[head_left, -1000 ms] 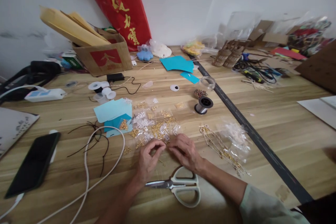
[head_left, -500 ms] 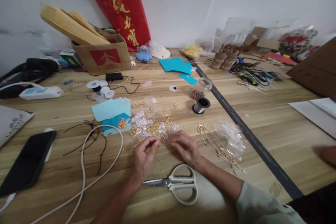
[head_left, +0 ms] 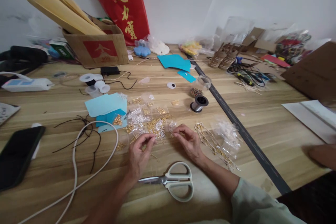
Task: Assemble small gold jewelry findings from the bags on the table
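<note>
My left hand [head_left: 141,154] is closed in a pinch at the near edge of a spread of small gold beads [head_left: 152,126] and silver beads [head_left: 160,128]. Whatever sits between its fingertips is too small to make out. Across a narrow gap, my right hand [head_left: 190,144] also pinches thumb to forefinger, beside a small clear bag of silver pieces [head_left: 171,126]. A thin gold beaded strand [head_left: 154,157] lies just right of my left hand. Scissors with pale handles [head_left: 179,182] rest on the table below both hands.
Right of my right hand lie gold chains [head_left: 212,143] and clear plastic bags [head_left: 228,134]. A wire spool [head_left: 199,104] stands behind. Blue cards [head_left: 105,106], a white cable [head_left: 76,168] and a phone [head_left: 22,157] are leftward. Another person's arm [head_left: 324,155] shows at right.
My fingertips have drawn slightly apart, with the right hand lifting a little away from the left. The whole view has shifted slightly, so things appear farther left.
</note>
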Tool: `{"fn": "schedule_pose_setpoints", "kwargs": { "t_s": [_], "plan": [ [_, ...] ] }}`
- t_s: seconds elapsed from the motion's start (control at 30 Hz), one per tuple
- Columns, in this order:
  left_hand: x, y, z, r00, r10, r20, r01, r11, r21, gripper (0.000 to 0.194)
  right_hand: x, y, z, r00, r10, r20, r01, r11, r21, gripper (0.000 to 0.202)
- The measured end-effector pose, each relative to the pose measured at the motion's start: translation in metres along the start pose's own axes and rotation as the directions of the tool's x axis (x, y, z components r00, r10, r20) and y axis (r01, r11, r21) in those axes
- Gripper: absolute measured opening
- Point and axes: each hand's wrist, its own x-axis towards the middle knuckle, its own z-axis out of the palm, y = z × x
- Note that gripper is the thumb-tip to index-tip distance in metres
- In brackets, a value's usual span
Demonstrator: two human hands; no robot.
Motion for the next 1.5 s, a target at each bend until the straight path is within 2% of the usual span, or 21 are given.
{"fn": "schedule_pose_setpoints", "kwargs": {
  "t_s": [0.23,0.33,0.53,0.8,0.87,0.93,1.03,1.1,1.23,1.5],
  "plan": [
    [0.0,0.001,-0.001,0.999,0.003,-0.046,-0.004,1.0,-0.023,0.017,0.0,-0.004,-0.001,1.0,-0.002,0.017,0.003,0.999,-0.042,0.013],
    [0.003,0.003,-0.007,0.997,0.02,-0.071,-0.021,1.0,-0.012,0.017,0.001,-0.005,-0.002,1.0,-0.005,0.019,0.006,0.999,-0.05,0.013],
    [0.016,0.003,-0.022,0.998,0.01,-0.055,-0.006,0.998,0.062,0.019,0.002,-0.009,-0.001,0.996,-0.081,0.039,0.085,0.988,-0.13,0.013],
    [0.022,-0.006,-0.027,1.0,0.014,-0.019,-0.012,0.992,0.128,0.019,-0.003,-0.005,0.0,0.968,-0.18,0.177,0.214,0.957,-0.195,0.011],
    [0.022,-0.006,-0.025,0.997,0.071,0.001,-0.07,0.983,0.17,0.017,-0.003,-0.005,0.001,0.967,-0.175,0.187,0.213,0.955,-0.206,0.011],
    [0.021,-0.005,-0.023,0.983,0.179,0.036,-0.182,0.955,0.233,0.013,-0.003,-0.004,0.001,0.972,-0.155,0.178,0.193,0.956,-0.219,0.011],
    [0.019,-0.004,-0.019,0.923,0.367,0.113,-0.383,0.861,0.335,0.01,-0.003,-0.004,0.001,0.975,-0.142,0.169,0.179,0.958,-0.224,0.01],
    [0.019,-0.006,-0.018,0.881,0.44,0.174,-0.472,0.793,0.385,0.011,-0.002,-0.002,0.0,0.975,-0.145,0.169,0.181,0.96,-0.216,0.01],
    [0.018,-0.012,-0.018,0.837,0.478,0.265,-0.546,0.705,0.451,0.012,-0.002,0.0,-0.001,0.974,-0.14,0.176,0.178,0.958,-0.225,0.011],
    [0.02,-0.012,-0.018,0.807,0.502,0.31,-0.589,0.648,0.483,0.012,-0.002,0.001,-0.001,0.968,-0.166,0.19,0.207,0.953,-0.223,0.01]
  ]
}}
